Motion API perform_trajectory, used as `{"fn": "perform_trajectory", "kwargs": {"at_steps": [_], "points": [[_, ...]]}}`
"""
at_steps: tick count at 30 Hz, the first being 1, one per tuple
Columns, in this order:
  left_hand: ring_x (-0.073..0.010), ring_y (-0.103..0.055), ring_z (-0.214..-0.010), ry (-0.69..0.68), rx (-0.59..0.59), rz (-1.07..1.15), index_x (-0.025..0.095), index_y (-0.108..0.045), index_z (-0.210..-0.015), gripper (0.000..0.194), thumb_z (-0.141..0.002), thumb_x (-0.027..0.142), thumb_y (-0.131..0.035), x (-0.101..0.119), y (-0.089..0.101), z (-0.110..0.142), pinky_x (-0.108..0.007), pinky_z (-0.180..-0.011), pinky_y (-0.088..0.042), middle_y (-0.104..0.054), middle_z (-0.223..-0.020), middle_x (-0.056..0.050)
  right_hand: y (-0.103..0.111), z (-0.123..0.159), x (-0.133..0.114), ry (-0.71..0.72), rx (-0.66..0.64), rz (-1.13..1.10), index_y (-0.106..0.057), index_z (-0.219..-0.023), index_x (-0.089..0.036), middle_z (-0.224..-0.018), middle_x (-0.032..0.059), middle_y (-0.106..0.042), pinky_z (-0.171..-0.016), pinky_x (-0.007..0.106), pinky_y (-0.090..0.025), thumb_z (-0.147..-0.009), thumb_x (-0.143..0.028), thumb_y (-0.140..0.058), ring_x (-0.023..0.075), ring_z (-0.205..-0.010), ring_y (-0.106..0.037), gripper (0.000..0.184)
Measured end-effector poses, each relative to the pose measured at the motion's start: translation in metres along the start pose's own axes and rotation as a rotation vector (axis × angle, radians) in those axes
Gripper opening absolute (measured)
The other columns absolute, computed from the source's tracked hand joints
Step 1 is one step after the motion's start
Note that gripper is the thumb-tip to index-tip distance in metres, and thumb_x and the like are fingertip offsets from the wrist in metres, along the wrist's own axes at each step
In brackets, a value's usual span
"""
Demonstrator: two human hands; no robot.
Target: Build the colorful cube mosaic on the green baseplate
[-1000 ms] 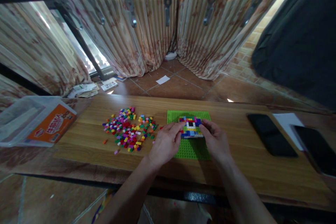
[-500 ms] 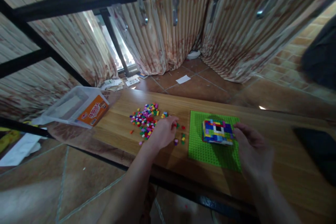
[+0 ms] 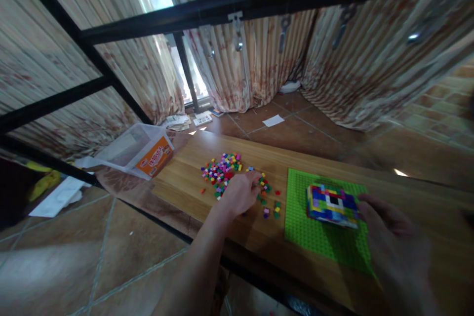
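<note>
My left hand (image 3: pixel 241 192) is over the wooden table, at the right side of a pile of small coloured toy bricks (image 3: pixel 218 170). Its fingers are curled down and pinched together among loose bricks; anything between the fingertips is hidden. A multicoloured toy-brick model (image 3: pixel 331 205), block-shaped with a white-framed dark square on its top, is over the green baseplate (image 3: pixel 296 229). My right hand (image 3: pixel 396 237) is closed at the model's right edge, with thumb and fingertips against it. Several loose bricks (image 3: pixel 277 210) lie between the pile and the baseplate.
A clear plastic bin (image 3: pixel 126 150) with an orange label stands at the table's left end. Black metal bars (image 3: pixel 222 15) with hanging hooks cross above the table (image 3: pixel 185 192). Curtains, papers and a tiled floor are behind it.
The view has shifted, so everything sits further right and slightly lower. My left hand stays low among the loose bricks; my right hand remains at the model's edge.
</note>
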State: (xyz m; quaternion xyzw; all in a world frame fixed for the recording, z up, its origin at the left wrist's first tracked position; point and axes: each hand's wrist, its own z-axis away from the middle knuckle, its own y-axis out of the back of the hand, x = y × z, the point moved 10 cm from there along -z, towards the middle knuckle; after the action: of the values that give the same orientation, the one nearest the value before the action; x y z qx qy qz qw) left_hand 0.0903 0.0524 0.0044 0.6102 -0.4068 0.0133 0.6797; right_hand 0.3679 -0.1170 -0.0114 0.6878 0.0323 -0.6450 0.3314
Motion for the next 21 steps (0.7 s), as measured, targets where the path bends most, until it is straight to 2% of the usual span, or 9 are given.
{"fn": "perform_trajectory", "kwargs": {"at_steps": [2, 5, 8, 10, 13, 16, 21], "points": [[-0.0209, -0.07, -0.089, 0.03, 0.046, -0.014, 0.019, -0.071, -0.103, 0.027, -0.083, 0.012, -0.055, -0.01, 0.015, -0.001, -0.031, -0.084, -0.053, -0.076, -0.095, -0.006, 0.002, -0.001, 0.0, -0.019, 0.01, 0.047, -0.077, -0.098, -0.021, -0.092, 0.0106, -0.076, -0.072, 0.039, -0.053, -0.066, -0.044, -0.068, 0.0297, -0.086, -0.069, 0.04], [-0.0216, -0.069, -0.082, 0.22, 0.172, -0.074, 0.019, -0.073, -0.094, 0.023, -0.084, 0.013, -0.053, -0.048, 0.05, 0.003, -0.032, -0.078, -0.052, -0.076, -0.087, -0.007, 0.005, -0.002, 0.002, -0.056, 0.019, 0.07, -0.077, -0.095, -0.024, -0.091, 0.011, -0.076, -0.073, 0.042, -0.052, -0.065, -0.045, -0.066, 0.0322, -0.089, -0.069, 0.039], [-0.0214, -0.069, -0.085, 0.422, 0.341, -0.102, 0.019, -0.073, -0.102, 0.025, -0.086, 0.016, -0.054, -0.093, 0.087, 0.015, -0.031, -0.079, -0.052, -0.076, -0.094, -0.009, 0.005, -0.003, 0.004, -0.058, 0.01, 0.084, -0.076, -0.093, -0.026, -0.091, 0.011, -0.076, -0.077, 0.045, -0.051, -0.063, -0.048, -0.066, 0.0343, -0.092, -0.068, 0.038], [-0.0228, -0.068, -0.093, 0.481, 0.391, -0.147, 0.017, -0.072, -0.107, 0.027, -0.085, 0.016, -0.055, -0.111, 0.099, 0.017, -0.034, -0.085, -0.052, -0.075, -0.101, -0.011, 0.005, -0.003, 0.003, -0.056, 0.015, 0.096, -0.076, -0.088, -0.028, -0.09, 0.0105, -0.076, -0.078, 0.047, -0.05, -0.062, -0.049, -0.066, 0.0352, -0.093, -0.068, 0.035], [-0.0253, -0.063, -0.111, 0.366, 0.393, -0.205, 0.015, -0.068, -0.117, 0.032, -0.088, 0.019, -0.055, -0.11, 0.097, -0.001, -0.039, -0.101, -0.046, -0.07, -0.119, -0.014, 0.005, -0.002, 0.002, -0.075, 0.016, 0.126, -0.075, -0.082, -0.03, -0.089, 0.0096, -0.076, -0.077, 0.048, -0.049, -0.062, -0.05, -0.064, 0.0356, -0.092, -0.068, 0.03], [-0.0237, -0.057, -0.122, 0.242, 0.34, -0.203, 0.017, -0.064, -0.124, 0.036, -0.09, 0.023, -0.055, -0.098, 0.081, -0.028, -0.039, -0.109, -0.04, -0.065, -0.13, -0.013, 0.004, -0.002, 0.003, -0.09, 0.009, 0.139, -0.075, -0.084, -0.031, -0.091, 0.0089, -0.076, -0.079, 0.047, -0.049, -0.062, -0.051, -0.063, 0.0359, -0.094, -0.068, 0.032], [-0.0273, -0.054, -0.125, 0.239, 0.207, -0.226, 0.022, -0.062, -0.129, 0.04, -0.093, 0.038, -0.054, -0.088, 0.051, -0.056, -0.044, -0.107, -0.04, -0.06, -0.137, -0.011, 0.005, -0.008, 0.011, -0.088, -0.003, 0.194, -0.076, -0.085, -0.031, -0.094, 0.0088, -0.077, -0.082, 0.048, -0.049, -0.061, -0.055, -0.062, 0.0366, -0.094, -0.069, 0.037]]}}
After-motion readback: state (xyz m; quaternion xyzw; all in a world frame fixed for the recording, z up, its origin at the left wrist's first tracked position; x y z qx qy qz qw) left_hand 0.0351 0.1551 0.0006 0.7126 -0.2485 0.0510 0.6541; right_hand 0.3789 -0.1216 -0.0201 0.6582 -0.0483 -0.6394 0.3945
